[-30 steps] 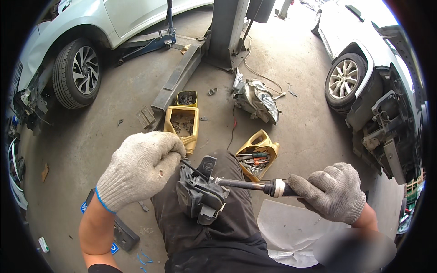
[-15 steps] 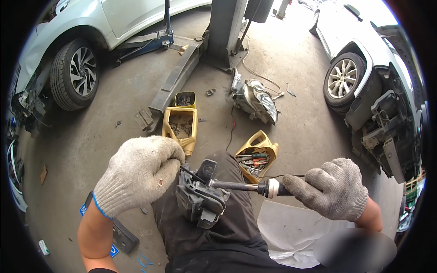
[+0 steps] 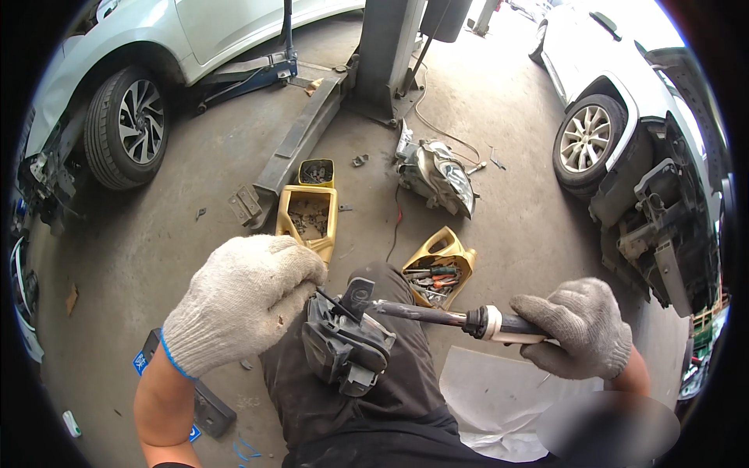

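A black plastic car part [image 3: 347, 347], like a small lamp housing, rests on my thigh with a flat tab [image 3: 358, 294] standing up at its top. My left hand [image 3: 246, 300], in a whitish knit glove, pinches a thin black rod [image 3: 328, 299] that slants down to the base of this tab. Gloved as well, my right hand [image 3: 576, 327] is closed around the dark handle of a soldering iron [image 3: 425, 313] with a pale collar and long metal barrel. Its tip points left at the tab, a small gap away. The left fingertips are partly hidden.
Beyond my knees stand cut-open yellow jugs, one with small hardware [image 3: 334, 226], one with hand tools [image 3: 468, 261]. A headlight [image 3: 437, 175] lies farther off. White paper [image 3: 491, 398] is at my right. A lift post [image 3: 382, 62] stands between two white cars.
The soldering iron has drawn back to the right, its tip off the tab and its handle lower. My left hand has shifted slightly right, keeping the rod at the part.
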Motion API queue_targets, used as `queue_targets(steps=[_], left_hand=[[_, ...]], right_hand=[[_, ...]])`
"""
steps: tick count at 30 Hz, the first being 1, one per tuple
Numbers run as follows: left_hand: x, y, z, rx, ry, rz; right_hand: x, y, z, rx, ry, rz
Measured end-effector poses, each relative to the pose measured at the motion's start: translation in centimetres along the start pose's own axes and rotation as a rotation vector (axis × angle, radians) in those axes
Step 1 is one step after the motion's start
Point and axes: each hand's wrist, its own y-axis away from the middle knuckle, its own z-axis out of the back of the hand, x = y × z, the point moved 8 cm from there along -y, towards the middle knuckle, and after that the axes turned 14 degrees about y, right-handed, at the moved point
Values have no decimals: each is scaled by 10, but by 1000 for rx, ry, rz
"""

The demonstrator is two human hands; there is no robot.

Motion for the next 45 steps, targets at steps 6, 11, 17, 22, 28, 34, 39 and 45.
queue_targets(steps=[6,11,17,22,28,34,39,45], left_hand=[[2,0,-2,15,-13,-30],[2,-1,-3,12,-1,-21],[2,-3,-4,-1,1,-27],[5,-3,-4,-8,45,-11],[10,-2,-4,-25,47,21],[13,-1,-4,-35,72,4],[14,-1,-4,-33,83,8],[16,0,-3,-36,102,11]], right_hand=[[8,15,-28,228,-366,-119],[13,28,-52,267,-616,-220],[19,30,-49,352,-601,-204],[25,29,-41,256,-598,-210],[32,31,-41,263,-582,-242],[37,31,-40,223,-526,-242],[44,30,-41,192,-524,-239],[47,31,-43,218,-510,-246]])
